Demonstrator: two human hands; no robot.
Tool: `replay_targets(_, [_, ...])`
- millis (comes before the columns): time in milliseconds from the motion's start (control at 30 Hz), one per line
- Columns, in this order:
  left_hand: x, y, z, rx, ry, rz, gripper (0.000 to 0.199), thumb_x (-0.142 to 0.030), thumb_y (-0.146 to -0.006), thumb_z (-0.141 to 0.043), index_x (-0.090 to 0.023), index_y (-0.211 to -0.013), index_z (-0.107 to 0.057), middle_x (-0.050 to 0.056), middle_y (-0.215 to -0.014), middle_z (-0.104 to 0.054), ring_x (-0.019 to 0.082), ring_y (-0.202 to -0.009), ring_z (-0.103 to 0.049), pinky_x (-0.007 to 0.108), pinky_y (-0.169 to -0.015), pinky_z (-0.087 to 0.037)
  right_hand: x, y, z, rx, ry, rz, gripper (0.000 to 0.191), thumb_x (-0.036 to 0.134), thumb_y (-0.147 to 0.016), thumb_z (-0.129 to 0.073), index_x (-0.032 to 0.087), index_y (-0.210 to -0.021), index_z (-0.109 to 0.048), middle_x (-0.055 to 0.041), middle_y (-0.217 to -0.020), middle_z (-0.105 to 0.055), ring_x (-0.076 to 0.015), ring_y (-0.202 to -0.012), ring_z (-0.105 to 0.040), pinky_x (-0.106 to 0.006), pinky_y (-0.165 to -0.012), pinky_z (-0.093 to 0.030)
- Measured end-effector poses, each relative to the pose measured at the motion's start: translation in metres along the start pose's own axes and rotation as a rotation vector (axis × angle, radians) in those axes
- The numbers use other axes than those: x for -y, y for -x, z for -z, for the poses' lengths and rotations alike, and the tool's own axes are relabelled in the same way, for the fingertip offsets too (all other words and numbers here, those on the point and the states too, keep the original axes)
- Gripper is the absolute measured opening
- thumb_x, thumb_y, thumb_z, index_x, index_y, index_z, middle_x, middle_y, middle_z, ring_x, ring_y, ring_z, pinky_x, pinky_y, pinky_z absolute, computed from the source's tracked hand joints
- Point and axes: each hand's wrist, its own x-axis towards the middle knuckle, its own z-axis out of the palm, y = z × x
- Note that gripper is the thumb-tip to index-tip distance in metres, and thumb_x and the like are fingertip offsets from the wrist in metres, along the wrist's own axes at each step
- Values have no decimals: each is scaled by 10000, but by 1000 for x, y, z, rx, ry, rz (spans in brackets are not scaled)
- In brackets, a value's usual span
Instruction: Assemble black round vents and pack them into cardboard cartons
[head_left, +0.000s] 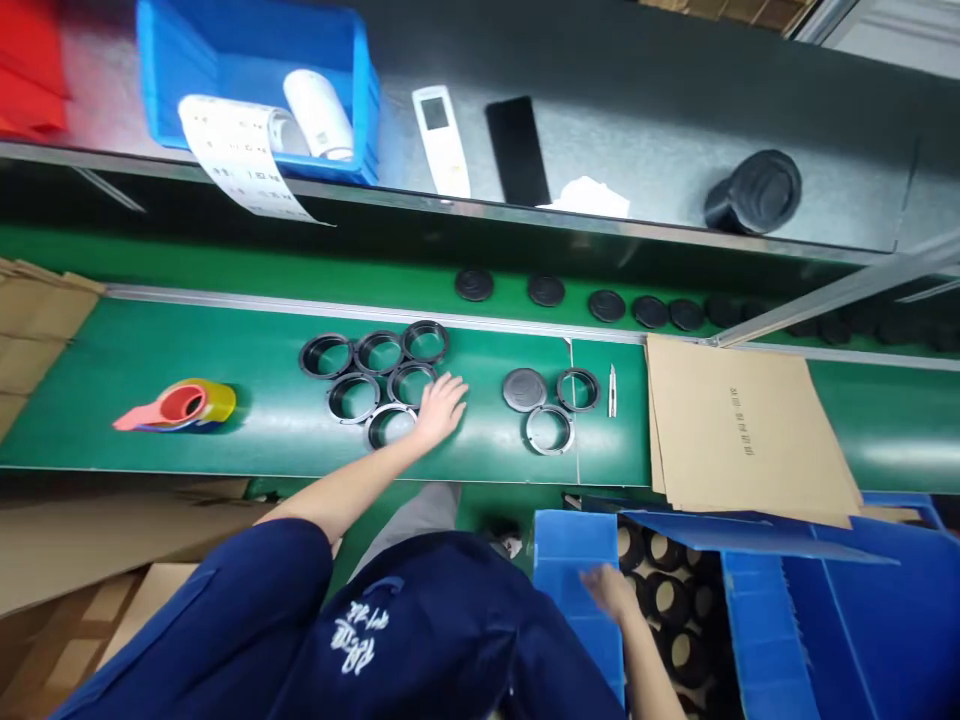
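Note:
My left hand (442, 408) lies over the green bench with its fingers stretched out, holding nothing. It is beside a cluster of several black rings (354, 398); one lighter-rimmed ring (391, 427) sits close to my wrist. To the right of this hand are a dark round disc (525, 390), a black ring (577, 390) and a silver-rimmed ring (550, 430). My right hand (609, 592) is low, over the edge of an open blue box (577, 550) that holds several black cylindrical parts (667, 600). Motion blurs its fingers, so whether it grips anything cannot be told.
A utility knife (613, 391) and cardboard sheets (750, 430) lie on the bench's right side; tape rolls (187, 403) are at left. Black discs (546, 291) line the back. The shelf above holds a blue bin (367, 110), a remote (441, 140) and a phone (517, 150).

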Motion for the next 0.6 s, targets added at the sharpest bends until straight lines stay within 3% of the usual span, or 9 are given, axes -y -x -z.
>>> replay_targets(100, [41,-31,40,-69,-309,-53,576,-370,-959,-560,-187,-1504,-532,172,-1671,-315,379,-1585,-133,702,-1212,81,104,-55,44,10,-51,168,368,511,-920,-515,247,-731,-689,-41,-746,-733,-229,-777,-731,-364,-793,-591])
replay_targets(167, [63,-42,51,-67,-422,-55,626,-427,-986,-531,-187,-1559,-464,194,-1677,-285,390,-1580,-152,727,-1189,103,174,-102,68,-97,-137,409,397,479,-988,-453,199,-1044,-728,-101,-1011,-760,-236,-960,-717,-381,-916,-564])
replay_targets(200, [72,-45,54,-56,-435,-58,628,-440,-997,-511,-190,-1570,-450,201,-1672,-295,389,-1577,-163,732,-1184,106,207,-126,79,-167,-110,449,401,456,-997,-455,185,-1151,-707,-128,-1125,-740,-245,-1046,-698,-395,-972,-541])
replay_targets(233, [79,-45,55,-44,-435,-69,620,-445,-1007,-494,-198,-1574,-445,202,-1666,-309,386,-1575,-173,736,-1181,109,237,-148,88,-221,-31,433,411,422,-991,-486,174,-1266,-664,-155,-1238,-703,-261,-1153,-659,-422,-1039,-504])
replay_targets(300, [89,-42,58,-19,-411,-107,598,-433,-1016,-477,-217,-1573,-449,192,-1661,-327,377,-1574,-186,736,-1179,118,286,-187,101,-230,225,307,628,397,-929,-622,170,-1498,-486,-204,-1495,-541,-312,-1389,-502,-527,-1182,-354])
replay_targets(367, [93,-35,59,1,-372,-141,580,-406,-1014,-485,-235,-1567,-458,178,-1663,-329,373,-1571,-201,733,-1182,118,318,-214,108,-129,454,155,937,412,-839,-758,177,-1617,-291,-232,-1612,-394,-349,-1505,-352,-616,-1246,-157])
replay_targets(433, [94,-28,61,0,-321,-150,572,-385,-1004,-504,-243,-1557,-472,175,-1665,-326,380,-1568,-211,740,-1183,103,334,-230,111,-34,470,52,1097,416,-727,-871,144,-1614,-286,-269,-1571,-428,-376,-1495,-364,-639,-1245,-67])
replay_targets(500, [91,-20,64,-39,-261,-136,569,-373,-994,-521,-219,-1541,-492,193,-1655,-340,394,-1565,-215,742,-1193,65,338,-236,113,-17,341,35,1048,365,-633,-934,115,-1523,-441,-269,-1470,-528,-381,-1422,-458,-600,-1239,-147])
replay_targets(600, [84,-3,69,-93,-113,-153,514,-339,-989,-509,-168,-1471,-563,201,-1585,-453,383,-1549,-261,684,-1243,-84,337,-236,122,-55,189,99,663,285,-666,-887,154,-1273,-657,-191,-1344,-639,-317,-1294,-578,-454,-1150,-375])
